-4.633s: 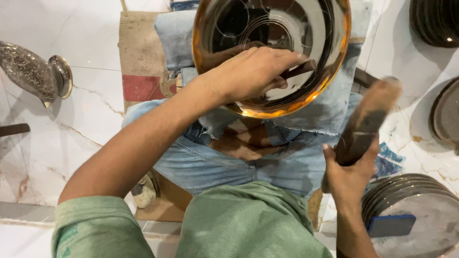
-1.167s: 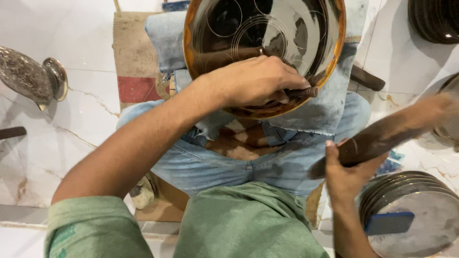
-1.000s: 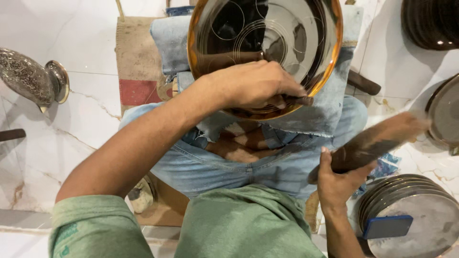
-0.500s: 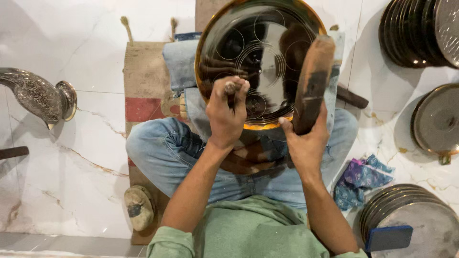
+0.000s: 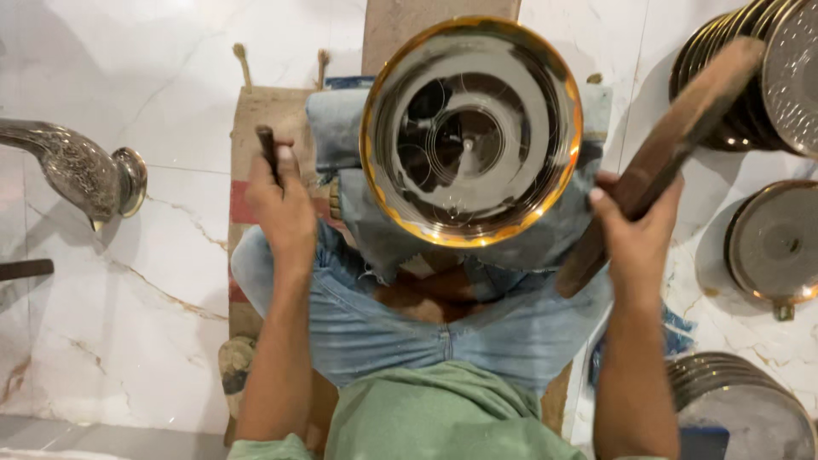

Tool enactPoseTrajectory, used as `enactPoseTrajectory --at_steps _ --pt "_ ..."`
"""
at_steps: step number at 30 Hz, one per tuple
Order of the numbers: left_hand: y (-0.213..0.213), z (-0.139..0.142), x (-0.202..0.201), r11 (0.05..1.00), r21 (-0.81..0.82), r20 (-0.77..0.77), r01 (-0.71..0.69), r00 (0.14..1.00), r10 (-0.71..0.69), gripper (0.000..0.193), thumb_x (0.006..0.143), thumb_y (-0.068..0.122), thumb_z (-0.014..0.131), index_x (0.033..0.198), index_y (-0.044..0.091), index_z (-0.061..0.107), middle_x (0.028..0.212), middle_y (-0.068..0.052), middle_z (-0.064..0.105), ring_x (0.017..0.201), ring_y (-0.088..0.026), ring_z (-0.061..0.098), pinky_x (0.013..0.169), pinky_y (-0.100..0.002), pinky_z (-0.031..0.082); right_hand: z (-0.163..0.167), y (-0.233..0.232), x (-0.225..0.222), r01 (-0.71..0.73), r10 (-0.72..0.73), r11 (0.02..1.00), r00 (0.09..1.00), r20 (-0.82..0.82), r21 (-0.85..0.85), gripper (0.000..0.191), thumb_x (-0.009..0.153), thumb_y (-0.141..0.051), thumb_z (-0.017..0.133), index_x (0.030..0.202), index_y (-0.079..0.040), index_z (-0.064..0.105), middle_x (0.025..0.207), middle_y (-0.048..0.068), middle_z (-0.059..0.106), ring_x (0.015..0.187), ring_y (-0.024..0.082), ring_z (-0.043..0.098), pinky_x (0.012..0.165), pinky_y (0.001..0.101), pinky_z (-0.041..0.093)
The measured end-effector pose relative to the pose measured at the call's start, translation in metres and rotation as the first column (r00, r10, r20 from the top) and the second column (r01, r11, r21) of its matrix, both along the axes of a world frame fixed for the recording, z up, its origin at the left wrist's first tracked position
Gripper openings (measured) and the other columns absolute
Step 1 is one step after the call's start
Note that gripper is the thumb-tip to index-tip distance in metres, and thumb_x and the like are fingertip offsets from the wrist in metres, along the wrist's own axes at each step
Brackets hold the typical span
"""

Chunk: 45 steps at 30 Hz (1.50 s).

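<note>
White marble floor. A round shiny metal plate with a gold rim (image 5: 471, 128) rests on the lap. The left hand (image 5: 285, 213) pinches a thin dark tool (image 5: 267, 150); the right hand (image 5: 635, 234) grips a brown wooden mallet (image 5: 660, 158), lifted. Tapping the plate looks paused; next, the tool tip must meet the plate.

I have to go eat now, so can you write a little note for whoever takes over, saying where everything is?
Left hand: shut on a small dark tool, held off to the side.
Right hand: shut on a wooden mallet, raised away from the plate.
Round metal plate: rests on the lap, circles already marked on it.
More plates are stacked at the right.
How much marking is left cannot be told.
</note>
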<state>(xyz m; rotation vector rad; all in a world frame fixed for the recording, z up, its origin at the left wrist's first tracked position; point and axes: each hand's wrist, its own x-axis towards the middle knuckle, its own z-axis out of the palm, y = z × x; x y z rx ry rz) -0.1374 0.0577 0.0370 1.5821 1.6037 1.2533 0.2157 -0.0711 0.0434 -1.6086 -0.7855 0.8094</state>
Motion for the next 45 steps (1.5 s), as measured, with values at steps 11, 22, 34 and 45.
enactPoseTrajectory --at_steps 11,22,34,45 --pt "0.031 -0.010 0.017 0.858 -0.460 0.193 0.227 0.969 -0.153 0.047 0.111 0.036 0.058 0.091 -0.006 0.062 0.078 -0.003 0.057 0.072 -0.011 0.049 0.063 -0.034 0.046 -0.010 0.048 0.015 -0.362 0.307 0.931 0.848 -0.432 -0.049 0.052 0.072 0.004 0.071 0.123 0.006 0.062 0.109 0.010 0.071 0.095 0.018 0.068 0.086 0.0310 0.056" --pt "0.041 0.005 0.019 0.864 -0.410 0.164 0.292 0.956 -0.245 0.035 0.107 0.031 0.056 0.111 -0.003 0.066 0.089 -0.005 0.066 0.080 -0.013 0.057 0.073 -0.032 0.050 -0.016 0.056 0.011 -0.346 0.334 0.938 0.897 -0.290 0.009 0.044 0.076 0.004 0.057 0.120 0.006 0.063 0.102 0.007 0.070 0.090 0.016 0.065 0.080 0.0283 0.053" --pt "0.031 -0.010 0.016 0.951 -0.250 0.112 0.182 0.981 -0.159 0.040 0.105 0.034 0.058 0.119 -0.003 0.068 0.095 -0.008 0.071 0.086 -0.014 0.061 0.080 -0.031 0.051 -0.011 0.037 -0.001 -0.127 0.122 0.990 0.990 0.075 0.062 0.062 0.085 0.008 0.071 0.142 0.001 0.048 0.124 0.008 0.065 0.114 0.019 0.066 0.105 0.0336 0.054" --pt "0.021 0.015 0.022 0.960 0.220 -0.169 0.174 0.976 -0.138 0.034 0.111 0.013 0.054 0.139 -0.005 0.050 0.129 -0.025 0.056 0.118 -0.032 0.057 0.100 -0.046 0.047 0.012 -0.042 -0.004 0.005 -0.204 0.920 0.859 0.470 0.391 0.037 0.106 0.010 0.063 0.133 -0.012 0.049 0.113 0.015 0.062 0.105 0.023 0.063 0.105 0.0380 0.056"
